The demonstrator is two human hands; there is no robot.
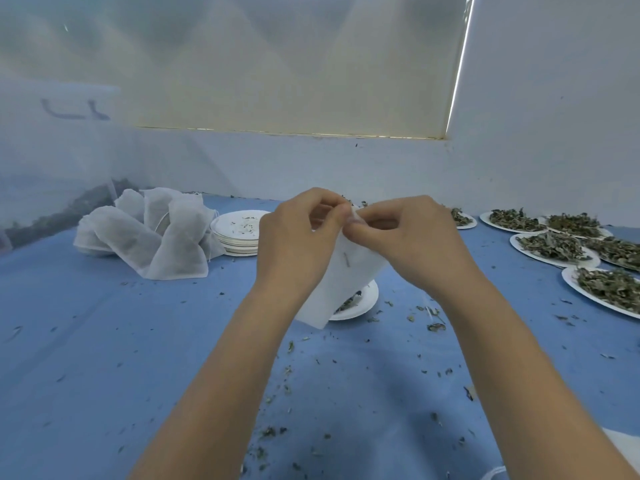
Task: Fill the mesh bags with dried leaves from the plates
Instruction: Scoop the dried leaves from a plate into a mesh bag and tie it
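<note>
White mesh bag (pixel 341 278) hangs in the air between my two hands, over the blue cloth (pixel 104 341) on the table. My left hand (pixel 298 237) has its fingers curled and pinches the top edge of the bag. My right hand (pixel 408 237) pinches the same edge, right next to the left one. One small dark bit shows through the mesh; I cannot tell how full the bag is.

Just under the bag sits a paper plate (pixel 367 303) with a few dried leaves left on it. The bag hides most of that plate.

On the far left is a heap of mesh bags (pixel 156 237). Something dark shows faintly inside them. Beside the heap is a stack of paper plates (pixel 239 230) with only crumbs on top.

On the right are plates of dried leaves (pixel 554 247), each piled with green-brown leaves. The picture edge cuts some of them off. One more leaf plate (pixel 462 218) peeks out behind my right hand.

Leaf crumbs (pixel 287 372) lie all over the cloth. At the far left, something dark sits behind a hazy sheet (pixel 52 174), and I cannot make it out.
</note>
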